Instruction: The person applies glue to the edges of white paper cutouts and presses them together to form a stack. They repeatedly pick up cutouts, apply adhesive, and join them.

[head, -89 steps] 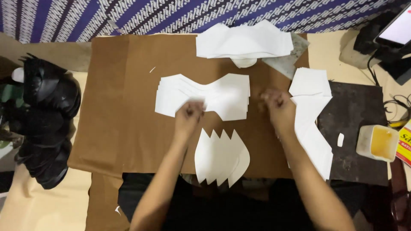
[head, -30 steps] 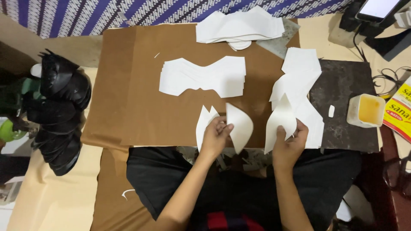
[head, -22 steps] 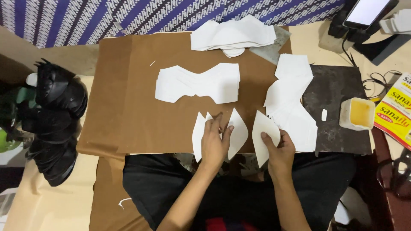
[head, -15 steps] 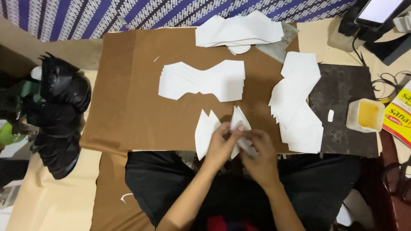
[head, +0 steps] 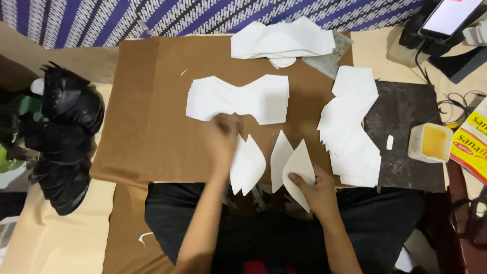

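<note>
A heap of black leather pieces (head: 63, 134) lies at the far left, beside the brown paper sheet (head: 152, 111) covering the tabletop. The left hand (head: 223, 139) is blurred over a fanned stack of white wing-shaped paper pieces (head: 238, 99); whether its fingers are spread, I cannot tell. Just right lie white pointed leaf-shaped paper pieces (head: 247, 163). The right hand (head: 317, 190) pinches one white pointed paper piece (head: 299, 167) near the tabletop's front edge. Farther right stands a small tub of yellow glue (head: 430, 143).
</note>
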